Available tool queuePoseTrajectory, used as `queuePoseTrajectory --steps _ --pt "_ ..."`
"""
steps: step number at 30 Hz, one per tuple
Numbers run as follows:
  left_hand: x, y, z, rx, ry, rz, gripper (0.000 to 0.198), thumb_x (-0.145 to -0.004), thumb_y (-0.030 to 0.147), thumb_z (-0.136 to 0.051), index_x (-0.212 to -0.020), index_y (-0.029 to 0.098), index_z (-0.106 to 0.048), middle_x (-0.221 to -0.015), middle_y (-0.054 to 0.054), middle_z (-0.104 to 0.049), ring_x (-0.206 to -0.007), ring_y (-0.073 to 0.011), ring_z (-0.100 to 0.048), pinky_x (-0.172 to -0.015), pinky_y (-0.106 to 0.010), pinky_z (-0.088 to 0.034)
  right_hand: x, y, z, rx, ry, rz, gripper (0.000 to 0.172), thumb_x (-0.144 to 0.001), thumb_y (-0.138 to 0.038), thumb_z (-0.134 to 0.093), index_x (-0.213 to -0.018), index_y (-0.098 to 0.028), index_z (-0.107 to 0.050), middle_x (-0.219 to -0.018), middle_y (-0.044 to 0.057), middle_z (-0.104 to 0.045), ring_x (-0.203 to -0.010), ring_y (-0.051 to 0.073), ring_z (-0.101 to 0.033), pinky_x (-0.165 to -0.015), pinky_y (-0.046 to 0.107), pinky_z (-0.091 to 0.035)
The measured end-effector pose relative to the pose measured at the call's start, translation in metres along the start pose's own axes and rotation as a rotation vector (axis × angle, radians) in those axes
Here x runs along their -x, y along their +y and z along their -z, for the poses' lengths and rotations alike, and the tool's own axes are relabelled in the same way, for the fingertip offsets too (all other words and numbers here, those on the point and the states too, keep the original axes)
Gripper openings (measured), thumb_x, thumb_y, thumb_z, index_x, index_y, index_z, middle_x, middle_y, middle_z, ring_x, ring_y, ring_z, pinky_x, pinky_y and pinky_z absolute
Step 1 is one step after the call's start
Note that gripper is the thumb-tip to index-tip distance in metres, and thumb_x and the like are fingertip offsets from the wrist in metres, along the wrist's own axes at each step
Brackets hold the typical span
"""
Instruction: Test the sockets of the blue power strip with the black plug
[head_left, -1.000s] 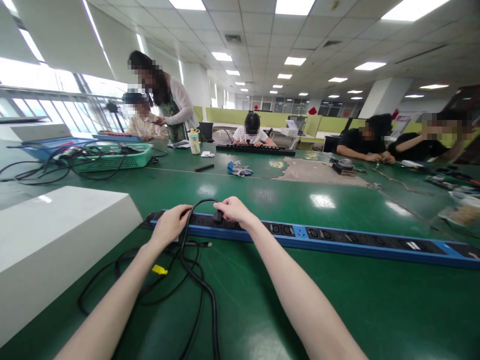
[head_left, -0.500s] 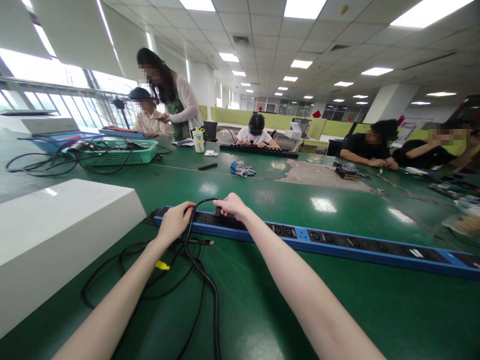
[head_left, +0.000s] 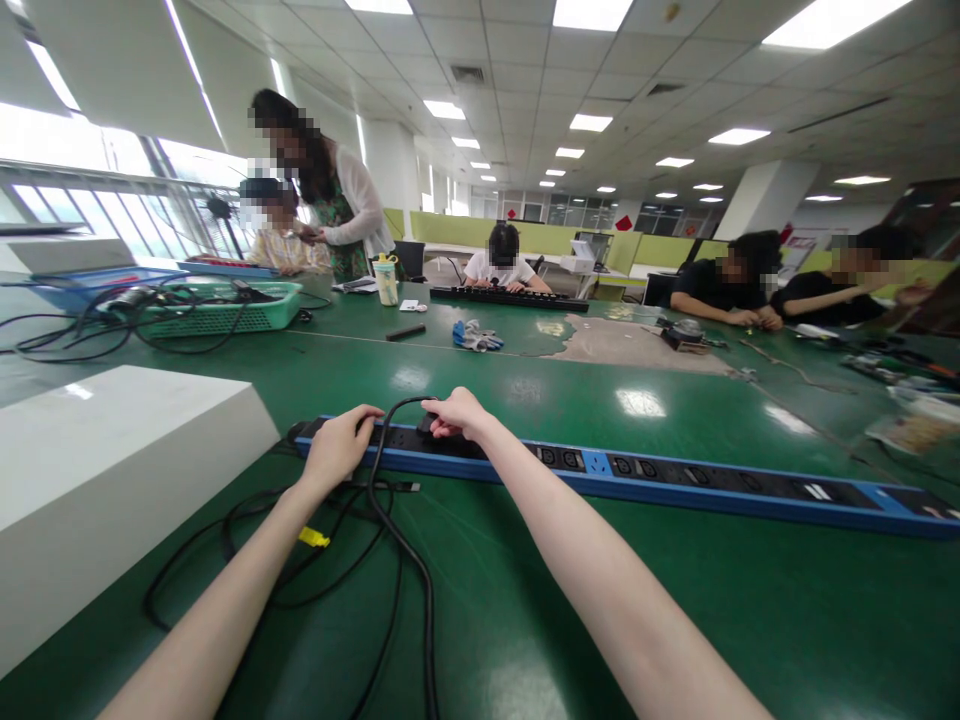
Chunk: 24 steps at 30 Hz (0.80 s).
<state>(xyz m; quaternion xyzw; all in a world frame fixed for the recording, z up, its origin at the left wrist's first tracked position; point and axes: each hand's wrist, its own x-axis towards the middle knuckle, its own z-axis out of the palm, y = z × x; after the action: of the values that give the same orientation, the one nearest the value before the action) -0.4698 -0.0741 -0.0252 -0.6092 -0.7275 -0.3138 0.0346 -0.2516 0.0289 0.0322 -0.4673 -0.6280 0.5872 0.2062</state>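
Observation:
A long blue and black power strip [head_left: 645,490] with rows of sockets lies across the green table. My left hand [head_left: 339,445] is closed around its left end, thumb and fingers on either side. Just to the right, my right hand [head_left: 459,413] pinches a black plug [head_left: 427,424] at the strip's sockets; how deep the plug sits is hidden by my fingers. From the plug a black cable [head_left: 421,560] arches over the strip and runs down toward me. Beneath my left forearm lies a loose coil of thinner black cable [head_left: 154,590] with a yellow tag [head_left: 313,537].
A white box [head_left: 127,480] stands on the left. Behind it is a green basket [head_left: 225,315] of cables. Blue and grey gloves [head_left: 476,336], a dark bar [head_left: 406,333] and a cup [head_left: 385,279] lie or stand farther back. Several people sit or stand around the table.
The whole scene has shifted slightly left in view. Both hands keep their places, left on the power strip and right on the plug. A person at far right has lowered an arm somewhat.

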Motion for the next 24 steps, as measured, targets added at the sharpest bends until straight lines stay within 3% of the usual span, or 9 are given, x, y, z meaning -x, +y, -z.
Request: queuePoseTrajectory --steps 5,13,20,24 --pt "0.0 0.003 0.001 -0.003 0.0 0.012 0.038 -0.099 0.044 -0.043 -0.116 0.03 -0.074 -0.111 -0.003 -0.079 -0.099 -0.0248 -0.072 -0.082 -0.031 -0.049 0.004 0.0 0.001 -0.035 -0.031 0.012 0.03 -0.095 -0.036 -0.074 -0.086 -0.011 -0.06 -0.059 0.007 -0.069 -0.046 0.015 -0.067 -0.043 0.019 -0.056" --pt "0.0 0.003 0.0 -0.029 -0.007 0.048 0.04 -0.099 0.046 -0.042 -0.116 0.03 -0.074 -0.111 -0.004 -0.079 -0.097 -0.0255 -0.072 -0.081 -0.032 -0.049 0.016 -0.003 0.025 -0.049 -0.24 -0.068 0.029 -0.094 -0.034 -0.076 -0.09 -0.01 -0.061 -0.069 0.01 -0.073 -0.06 0.017 -0.074 -0.053 0.019 -0.061" --pt "-0.001 0.0 -0.001 -0.045 -0.01 0.057 0.04 -0.099 0.048 -0.042 -0.118 0.03 -0.073 -0.112 -0.005 -0.079 -0.098 -0.0263 -0.072 -0.081 -0.032 -0.05 0.004 -0.005 0.008 0.073 -0.219 -0.005 0.034 -0.088 -0.035 -0.082 -0.075 -0.009 -0.063 -0.06 0.007 -0.07 -0.046 0.011 -0.064 -0.046 0.015 -0.054" --pt "-0.002 -0.001 -0.001 -0.039 -0.017 0.042 0.041 -0.1 0.049 -0.041 -0.119 0.031 -0.073 -0.114 -0.005 -0.079 -0.1 -0.0261 -0.072 -0.084 -0.032 -0.051 -0.008 0.002 0.004 0.196 -0.17 0.053 0.042 -0.083 -0.047 -0.084 -0.07 -0.012 -0.064 -0.058 0.004 -0.068 -0.044 0.01 -0.059 -0.042 0.017 -0.046"
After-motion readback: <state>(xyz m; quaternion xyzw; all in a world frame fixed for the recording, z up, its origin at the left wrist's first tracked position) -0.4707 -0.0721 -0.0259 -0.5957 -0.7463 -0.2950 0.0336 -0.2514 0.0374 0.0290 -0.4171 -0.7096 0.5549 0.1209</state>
